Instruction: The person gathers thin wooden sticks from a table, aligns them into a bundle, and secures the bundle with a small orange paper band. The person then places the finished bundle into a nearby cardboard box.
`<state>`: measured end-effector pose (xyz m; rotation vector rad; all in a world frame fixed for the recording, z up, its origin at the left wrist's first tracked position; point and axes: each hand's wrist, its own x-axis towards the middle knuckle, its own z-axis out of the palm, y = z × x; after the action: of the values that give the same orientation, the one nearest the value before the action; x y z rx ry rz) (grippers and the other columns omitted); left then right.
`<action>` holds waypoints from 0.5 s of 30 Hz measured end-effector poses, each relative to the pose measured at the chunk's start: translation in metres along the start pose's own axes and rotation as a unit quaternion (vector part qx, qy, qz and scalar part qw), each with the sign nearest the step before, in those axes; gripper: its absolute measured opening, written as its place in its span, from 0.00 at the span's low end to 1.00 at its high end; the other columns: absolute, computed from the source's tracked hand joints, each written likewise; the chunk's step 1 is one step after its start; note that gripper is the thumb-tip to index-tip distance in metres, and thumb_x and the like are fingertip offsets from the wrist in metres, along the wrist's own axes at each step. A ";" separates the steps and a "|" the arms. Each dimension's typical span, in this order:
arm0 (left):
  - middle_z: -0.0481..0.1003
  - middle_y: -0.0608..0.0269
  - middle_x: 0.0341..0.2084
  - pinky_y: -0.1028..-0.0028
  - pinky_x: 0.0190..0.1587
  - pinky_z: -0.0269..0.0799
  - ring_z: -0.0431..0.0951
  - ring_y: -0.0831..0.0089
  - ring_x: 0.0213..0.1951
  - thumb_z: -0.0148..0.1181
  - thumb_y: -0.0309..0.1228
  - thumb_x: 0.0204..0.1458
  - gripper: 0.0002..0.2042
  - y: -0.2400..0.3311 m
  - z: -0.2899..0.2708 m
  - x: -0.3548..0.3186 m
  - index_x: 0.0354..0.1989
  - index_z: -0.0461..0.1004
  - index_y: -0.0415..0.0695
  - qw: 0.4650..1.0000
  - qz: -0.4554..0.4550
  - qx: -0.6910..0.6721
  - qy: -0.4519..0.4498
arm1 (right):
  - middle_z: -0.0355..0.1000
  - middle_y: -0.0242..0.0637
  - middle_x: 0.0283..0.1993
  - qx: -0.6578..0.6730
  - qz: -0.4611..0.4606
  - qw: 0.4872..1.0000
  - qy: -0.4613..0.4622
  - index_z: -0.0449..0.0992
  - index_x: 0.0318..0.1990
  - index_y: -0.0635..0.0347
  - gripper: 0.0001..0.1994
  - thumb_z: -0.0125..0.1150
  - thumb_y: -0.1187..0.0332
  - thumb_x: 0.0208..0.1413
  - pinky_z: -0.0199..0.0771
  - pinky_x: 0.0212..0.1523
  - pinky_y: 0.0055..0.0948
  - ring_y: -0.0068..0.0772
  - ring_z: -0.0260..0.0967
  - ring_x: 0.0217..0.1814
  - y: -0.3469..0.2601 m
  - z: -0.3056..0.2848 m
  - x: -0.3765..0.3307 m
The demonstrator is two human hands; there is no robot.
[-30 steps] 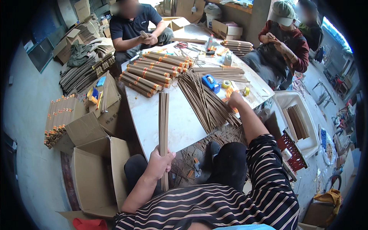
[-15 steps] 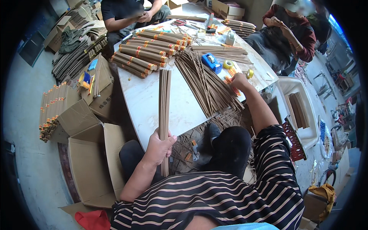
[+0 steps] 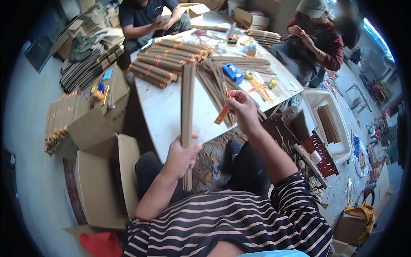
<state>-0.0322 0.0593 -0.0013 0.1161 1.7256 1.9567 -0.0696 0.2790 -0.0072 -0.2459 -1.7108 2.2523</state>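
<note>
Striped sleeves lowest in frame, both forearms reaching up from them. Left hand (image 3: pixel 182 155) has its fingers clamped round a bundle of long brown sticks (image 3: pixel 187 107); the bundle stands nearly upright in view, lower end below the hand, upper part lying over the white desk (image 3: pixel 165 109). Right hand (image 3: pixel 242 107), raised over the desk edge, pinches a red-and-yellow paper strip (image 3: pixel 222 114) between thumb and fingertips. Open cardboard box (image 3: pixel 98 180) on floor to the left. Beyond the hands: loose sticks fanned on the desk (image 3: pixel 216 81), blue tape dispenser (image 3: pixel 232 72), banded stick bundles (image 3: pixel 167 60) stacked at the far side. Two other people seated at the far edge.
</note>
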 end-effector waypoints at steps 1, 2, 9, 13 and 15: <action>0.63 0.72 0.16 0.83 0.12 0.57 0.61 0.85 0.11 0.57 0.27 0.51 0.13 -0.001 0.002 -0.003 0.43 0.64 0.41 1.000 -0.002 0.016 -0.001 | 0.65 0.26 0.29 0.057 -0.008 0.998 0.009 0.68 0.40 0.63 0.09 0.56 0.77 0.50 0.62 0.27 0.16 0.14 0.60 0.26 0.008 0.016 -0.017; 0.63 0.72 0.15 0.83 0.12 0.57 0.61 0.85 0.11 0.57 0.27 0.51 0.14 0.000 0.005 -0.006 0.44 0.64 0.39 1.000 0.005 0.014 -0.007 | 0.64 0.25 0.29 0.076 -0.046 0.996 0.006 0.67 0.42 0.64 0.11 0.56 0.77 0.50 0.61 0.28 0.14 0.13 0.60 0.27 0.014 0.029 -0.032; 0.63 0.72 0.15 0.85 0.13 0.59 0.60 0.86 0.11 0.59 0.27 0.51 0.17 0.005 0.006 -0.035 0.47 0.64 0.36 0.999 0.047 -0.006 0.002 | 0.64 0.27 0.31 0.146 -0.124 0.981 0.042 0.66 0.46 0.67 0.14 0.55 0.81 0.50 0.63 0.34 0.13 0.14 0.61 0.32 0.014 0.070 -0.091; 0.64 0.72 0.15 0.85 0.12 0.59 0.61 0.86 0.11 0.59 0.27 0.51 0.15 0.004 0.002 -0.045 0.45 0.64 0.36 0.996 0.076 -0.040 0.018 | 0.61 0.26 0.32 0.141 -0.132 0.980 0.041 0.64 0.46 0.67 0.14 0.54 0.80 0.51 0.64 0.38 0.13 0.12 0.59 0.33 0.006 0.075 -0.105; 0.64 0.71 0.16 0.86 0.12 0.59 0.61 0.87 0.12 0.59 0.27 0.51 0.14 0.006 0.001 -0.048 0.43 0.65 0.36 0.997 0.068 -0.041 -0.002 | 0.61 0.26 0.32 0.149 -0.136 0.979 0.031 0.64 0.46 0.66 0.14 0.55 0.80 0.51 0.64 0.39 0.13 0.12 0.58 0.33 0.003 0.077 -0.112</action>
<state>0.0075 0.0388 0.0180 0.2131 1.6724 2.1200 0.0112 0.1700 0.0065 -0.0129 -1.2656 2.2276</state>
